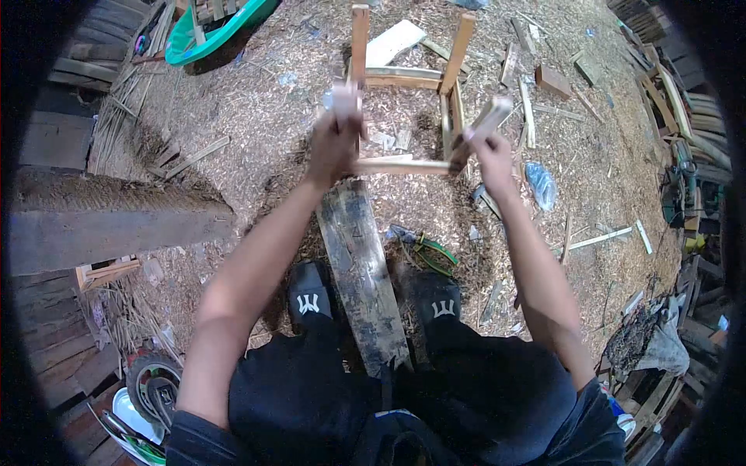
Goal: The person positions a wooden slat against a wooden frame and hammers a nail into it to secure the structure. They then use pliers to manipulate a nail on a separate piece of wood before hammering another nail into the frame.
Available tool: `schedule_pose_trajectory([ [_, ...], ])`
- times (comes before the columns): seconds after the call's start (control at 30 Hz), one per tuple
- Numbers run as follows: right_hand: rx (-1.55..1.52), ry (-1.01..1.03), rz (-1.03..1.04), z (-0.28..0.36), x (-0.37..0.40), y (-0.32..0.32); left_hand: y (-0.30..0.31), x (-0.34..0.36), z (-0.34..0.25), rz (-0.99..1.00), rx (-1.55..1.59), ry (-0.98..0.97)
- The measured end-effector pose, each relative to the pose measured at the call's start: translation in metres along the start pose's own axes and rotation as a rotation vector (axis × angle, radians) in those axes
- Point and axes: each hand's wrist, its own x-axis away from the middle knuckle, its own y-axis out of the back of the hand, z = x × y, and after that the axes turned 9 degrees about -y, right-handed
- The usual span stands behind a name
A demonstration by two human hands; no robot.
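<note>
A wooden stool frame [412, 167], with four legs joined by rails, stands in front of me at the top middle. My left hand [334, 147] is wrapped round its near left leg, just below the blurred leg top. Around the near right leg, which leans outward to the right, my right hand [493, 159] is closed. Both near legs are smeared by motion. The two far legs are upright and untouched. Under the near rail, a worn plank [357, 268] runs back between my feet. A tool with green handles [435, 255] lies on the ground right of the plank.
Wood chips and offcuts cover the ground. A clear plastic bag [541, 185] lies right of the frame, and a wooden block [552, 81] farther back. A thick beam [116, 229] juts in from the left. A green tub [221, 43] sits at the back left, a wheel [148, 380] lower left.
</note>
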Motion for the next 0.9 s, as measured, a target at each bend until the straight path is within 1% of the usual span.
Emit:
schedule_pose_trajectory([
  [0.07, 0.033, 0.084, -0.011, -0.024, 0.007, -0.005, 0.001, 0.02, 0.008, 0.032, 0.024, -0.036],
  [0.1, -0.056, 0.108, 0.027, -0.034, 0.007, -0.004, 0.002, 0.027, 0.011, 0.065, 0.042, -0.069],
  [0.13, -0.059, 0.102, 0.024, -0.03, 0.009, -0.004, 0.003, 0.027, 0.013, 0.071, 0.041, -0.065],
  [0.2, -0.086, 0.179, 0.044, -0.016, 0.006, -0.002, 0.007, 0.024, 0.016, 0.072, 0.025, -0.16],
  [0.23, -0.085, 0.238, 0.028, -0.009, 0.003, -0.005, -0.008, 0.021, 0.002, -0.06, 0.103, -0.237],
  [0.27, -0.089, 0.239, 0.028, -0.002, 0.004, -0.008, -0.007, 0.02, -0.001, -0.058, 0.098, -0.238],
  [0.33, -0.161, 0.141, 0.032, 0.007, 0.007, -0.013, -0.004, 0.017, -0.005, 0.016, 0.035, -0.124],
  [0.37, -0.174, 0.153, 0.019, 0.002, 0.003, -0.013, -0.002, 0.019, 0.005, 0.016, 0.033, -0.123],
  [0.4, -0.175, 0.152, 0.017, -0.004, 0.002, -0.014, 0.0, 0.021, 0.021, -0.031, 0.066, -0.075],
  [0.43, -0.282, 0.159, 0.013, -0.01, 0.001, -0.015, -0.002, 0.021, 0.023, -0.078, 0.098, -0.027],
  [0.47, -0.389, 0.164, 0.012, -0.015, 0.0, -0.016, -0.002, 0.021, 0.026, -0.077, 0.095, -0.024],
  [0.53, -0.416, 0.133, -0.015, -0.022, -0.002, -0.015, -0.001, 0.022, 0.027, -0.091, 0.202, -0.181],
  [0.57, -0.438, 0.111, -0.046, -0.023, -0.004, -0.014, -0.001, 0.023, 0.026, -0.091, 0.2, -0.18],
  [0.6, -0.437, 0.112, -0.045, -0.024, -0.005, -0.013, -0.001, 0.025, 0.025, -0.082, 0.067, -0.187],
  [0.63, -0.369, 0.113, 0.005, -0.021, -0.004, -0.01, -0.004, 0.025, 0.02, -0.072, -0.063, -0.195],
  [0.67, -0.301, 0.114, 0.053, -0.018, -0.004, -0.007, -0.003, 0.024, 0.015, -0.071, -0.059, -0.199],
  [0.7, -0.211, 0.03, 0.141, -0.019, -0.003, 0.0, 0.001, 0.022, 0.01, 0.038, 0.045, -0.212],
  [0.73, -0.205, 0.031, 0.138, -0.015, -0.004, 0.01, 0.005, 0.02, 0.007, 0.145, 0.151, -0.225],
  [0.77, -0.181, 0.102, 0.323, -0.005, -0.004, 0.021, 0.011, 0.014, 0.01, 0.164, 0.244, -0.247],
  [0.8, -0.159, 0.165, 0.51, -0.001, -0.003, 0.032, 0.018, 0.008, 0.013, 0.164, 0.25, -0.239],
  [0.83, -0.015, 0.177, 0.615, -0.005, -0.018, 0.049, 0.025, 0.0, 0.006, 0.099, 0.322, -0.192],
  [0.87, -0.065, 0.194, 0.678, 0.011, -0.02, 0.064, 0.033, -0.01, 0.002, 0.034, 0.391, -0.146],
  [0.9, -0.148, 0.186, 0.597, 0.004, -0.032, 0.074, 0.043, -0.024, 0.004, 0.035, 0.391, -0.138],
])
